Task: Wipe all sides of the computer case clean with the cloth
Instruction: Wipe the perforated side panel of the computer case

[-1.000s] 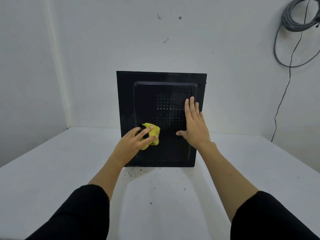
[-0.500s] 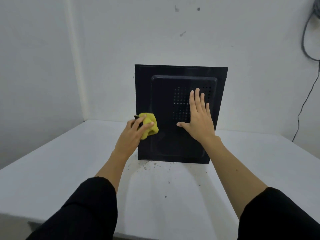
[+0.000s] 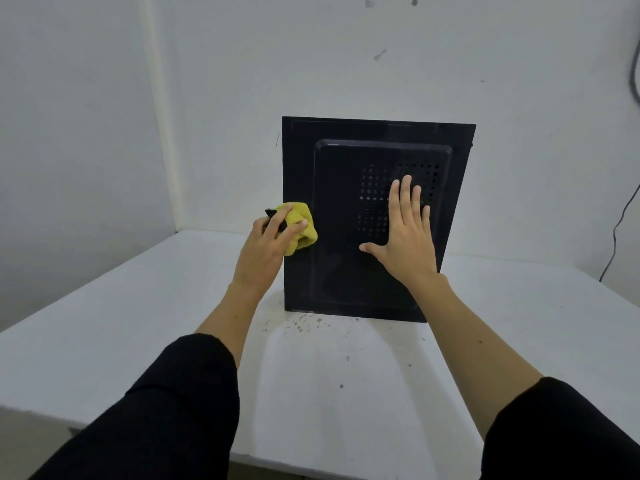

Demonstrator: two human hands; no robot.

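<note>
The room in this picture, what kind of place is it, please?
Probably a plain workroom or test corner, not a home: bare white walls, a white table holding only a black computer case, and a loose cable hanging at the right.

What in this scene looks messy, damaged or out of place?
Dark specks and crumbs are scattered on the white table just in front of the computer case, near its lower left corner. The case itself stands upright and looks undamaged.
</note>
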